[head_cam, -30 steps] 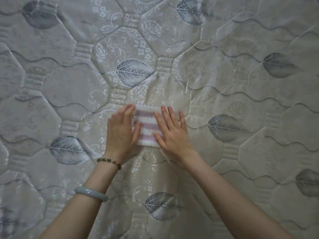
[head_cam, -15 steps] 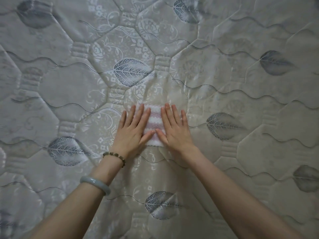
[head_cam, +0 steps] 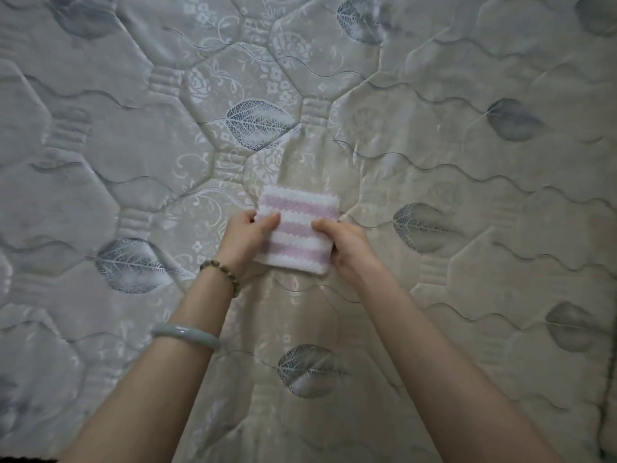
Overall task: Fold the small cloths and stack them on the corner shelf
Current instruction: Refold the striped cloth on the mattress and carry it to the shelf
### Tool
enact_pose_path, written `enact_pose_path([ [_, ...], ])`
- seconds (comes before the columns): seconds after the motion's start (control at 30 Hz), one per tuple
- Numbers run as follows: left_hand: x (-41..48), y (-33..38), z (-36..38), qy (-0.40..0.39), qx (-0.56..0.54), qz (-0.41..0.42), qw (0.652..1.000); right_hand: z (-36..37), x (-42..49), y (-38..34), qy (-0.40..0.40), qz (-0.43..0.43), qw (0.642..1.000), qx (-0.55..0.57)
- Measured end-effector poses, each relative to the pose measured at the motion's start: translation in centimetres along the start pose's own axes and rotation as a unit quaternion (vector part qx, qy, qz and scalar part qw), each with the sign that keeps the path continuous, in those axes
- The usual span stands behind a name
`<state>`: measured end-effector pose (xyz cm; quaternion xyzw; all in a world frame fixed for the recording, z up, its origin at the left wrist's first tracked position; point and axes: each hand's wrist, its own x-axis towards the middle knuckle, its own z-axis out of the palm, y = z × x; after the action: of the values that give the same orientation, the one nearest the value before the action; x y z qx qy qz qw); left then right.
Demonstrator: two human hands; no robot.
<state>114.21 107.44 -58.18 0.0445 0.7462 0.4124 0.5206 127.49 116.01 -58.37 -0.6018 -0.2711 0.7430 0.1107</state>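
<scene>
Right, I've got the cloth (head_cam: 297,235), pink and white stripes, folded into a thick little square, held by its two side edges. My left hand (head_cam: 248,233) pinches the left edge, thumb on top and fingers (head_cam: 247,218) curled in beside the edge. My right hand (head_cam: 347,243) does the same on the right edge, thumb pressed down on a white stripe. So both sets of fingers are clamped on the cloth. I reckon I hold it this way so the layers stay square and nothing springs open when it comes up. Whether its underside rests on the mattress (head_cam: 434,162) or is just clear of it, I can't tell.

The cloth sits out in the middle of the mattress, well in from the edge that shows at the far right. The folding looks done on this one, and the carry is what's left, I'd say.

Around me there's only quilted fabric with leaf prints, soft and slippery-looking. A bead bracelet (head_cam: 222,272) is on my left wrist, with a pale bangle (head_cam: 187,335) further up the forearm, both well clear of the cloth. Nothing lies in the way here. No other cloths are in view, and the corner shelf isn't either, so I can't judge the route to it.
</scene>
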Motion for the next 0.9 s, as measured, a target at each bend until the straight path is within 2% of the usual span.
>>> enact_pose_path([
  [0.2, -7.3, 1.0, -2.4, -0.057, -0.178, 0.033, 0.982, 0.8, -5.9, -0.8, -0.094, -0.055, 0.994, -0.007],
  [0.4, -18.5, 5.9, -7.0, -0.049, -0.25, 0.102, 0.962, 3.5, -18.1, -6.0, -0.16, -0.14, 0.971, -0.11],
  [0.63, -33.8, 9.9, -11.6, 0.061, -0.285, 0.204, 0.935, 8.7, -31.5, -9.5, -0.225, -0.206, 0.933, -0.189],
  [0.77, -41.2, 8.9, -14.7, 0.146, -0.3, 0.227, 0.915, 12.0, -37.1, -8.3, -0.295, -0.214, 0.904, -0.224],
  [0.9, -48.6, 6.7, -18.9, 0.246, -0.339, 0.245, 0.874, 16.7, -43.6, -5.8, -0.37, -0.193, 0.868, -0.27],
])
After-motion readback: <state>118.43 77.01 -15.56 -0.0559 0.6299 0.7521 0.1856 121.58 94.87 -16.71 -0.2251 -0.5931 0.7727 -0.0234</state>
